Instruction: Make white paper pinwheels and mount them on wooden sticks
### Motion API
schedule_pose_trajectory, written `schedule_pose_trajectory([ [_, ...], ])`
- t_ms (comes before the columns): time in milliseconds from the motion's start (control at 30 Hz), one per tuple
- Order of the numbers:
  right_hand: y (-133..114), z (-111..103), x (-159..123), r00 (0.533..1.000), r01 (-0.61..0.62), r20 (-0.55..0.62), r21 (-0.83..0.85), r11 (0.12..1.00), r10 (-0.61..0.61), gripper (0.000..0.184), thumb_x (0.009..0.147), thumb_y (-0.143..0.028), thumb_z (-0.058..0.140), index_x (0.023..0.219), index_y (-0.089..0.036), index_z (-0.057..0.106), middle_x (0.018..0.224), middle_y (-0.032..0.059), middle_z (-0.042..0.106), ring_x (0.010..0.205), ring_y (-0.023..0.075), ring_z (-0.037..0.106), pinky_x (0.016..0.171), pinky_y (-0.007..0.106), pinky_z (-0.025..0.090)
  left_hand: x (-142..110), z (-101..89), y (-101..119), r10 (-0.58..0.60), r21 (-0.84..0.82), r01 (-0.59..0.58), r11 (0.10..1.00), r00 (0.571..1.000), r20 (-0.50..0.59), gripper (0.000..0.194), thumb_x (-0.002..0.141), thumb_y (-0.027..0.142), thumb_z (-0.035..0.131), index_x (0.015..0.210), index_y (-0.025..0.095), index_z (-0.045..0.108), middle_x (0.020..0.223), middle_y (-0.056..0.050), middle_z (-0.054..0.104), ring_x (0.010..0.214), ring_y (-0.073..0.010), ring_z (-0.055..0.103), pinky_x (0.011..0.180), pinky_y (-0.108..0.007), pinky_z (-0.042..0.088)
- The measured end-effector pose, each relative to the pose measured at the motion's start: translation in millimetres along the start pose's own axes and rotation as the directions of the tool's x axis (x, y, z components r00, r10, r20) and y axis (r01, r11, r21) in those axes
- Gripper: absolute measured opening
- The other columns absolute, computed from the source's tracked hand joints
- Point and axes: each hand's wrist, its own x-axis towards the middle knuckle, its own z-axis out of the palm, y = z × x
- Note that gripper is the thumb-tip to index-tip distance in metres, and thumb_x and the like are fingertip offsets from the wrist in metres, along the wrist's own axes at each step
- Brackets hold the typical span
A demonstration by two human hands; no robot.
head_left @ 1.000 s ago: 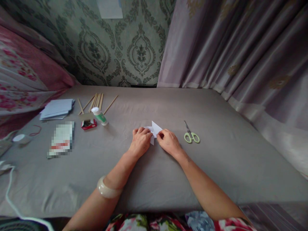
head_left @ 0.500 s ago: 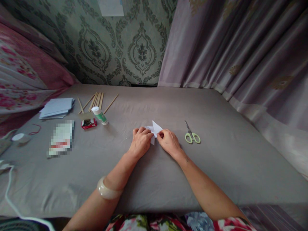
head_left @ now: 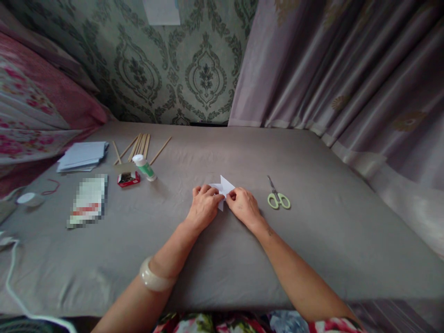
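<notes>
While the left hand (head_left: 204,206) grips folded white paper (head_left: 226,185) between the table's (head_left: 312,259) near and far edges, the right hand (head_left: 244,206) pinches it, probably to steady the folds, scissors (head_left: 278,200) lying toward the right edge.

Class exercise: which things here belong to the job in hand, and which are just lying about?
In hand: folded white paper, held by left hand and right hand.

Lying untouched, though some may belong: scissors, white-capped bottle, wooden sticks, red box, paper stack, pixelated item.

Paper (head_left: 226,186) in the right grip (head_left: 244,206) is white; scissors (head_left: 274,192) rightward have pale-green handles (head_left: 279,200). Beyond, wallpaper (head_left: 205,76) bears dark-green damask.
</notes>
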Motion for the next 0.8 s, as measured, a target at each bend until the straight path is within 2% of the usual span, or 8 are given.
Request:
schedule_pose_trajectory([
  [367,-1.8,-1.6,-0.1,1.000,-0.013,0.007,-0.014,1.000,0.013,0.021,0.086,-0.028,0.050,0.088,-0.018,0.068,0.093,0.0083,0.069,0.088,0.0194,0.064,0.074,0.026,0.042,1.1,-3.6,3.2,-0.014,0.015,0.013,1.000,0.999,0.043,0.029,0.084,0.012,0.049,0.097,0.027,0.071,0.098,-0.006,0.067,0.099,-0.0242,0.050,0.088,-0.044,0.030],
  [800,-2.6,-2.5,-0.3,1.000,-0.012,0.014,-0.007,1.000,0.012,0.020,0.086,-0.028,0.051,0.089,-0.018,0.069,0.094,0.0094,0.069,0.089,0.0190,0.064,0.075,0.025,0.043,0.3,-3.0,3.4,-0.001,0.027,0.001,1.000,1.000,0.019,0.028,0.084,0.012,0.049,0.094,0.027,0.071,0.096,-0.006,0.067,0.097,-0.0241,0.050,0.088,-0.044,0.030],
])
